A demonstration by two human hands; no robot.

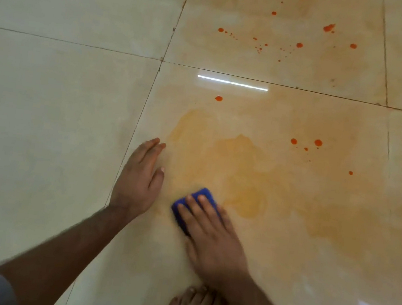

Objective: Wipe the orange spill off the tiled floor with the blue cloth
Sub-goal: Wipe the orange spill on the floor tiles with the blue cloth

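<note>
The left hand (139,182) lies flat and relaxed on the tiled floor (46,104), apparently as a brace. Just right of it, the right hand (211,239) presses straight fingers on the blue cloth (201,199), beside the orange spill (239,163); droplets (318,142) lie beyond.

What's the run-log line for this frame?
task: wipe spill | right hand: pressing blue cloth flat on floor | left hand: flat on tile, bracing | orange spill: smeared film, droplets beyond | state: wiping unfinished
</note>
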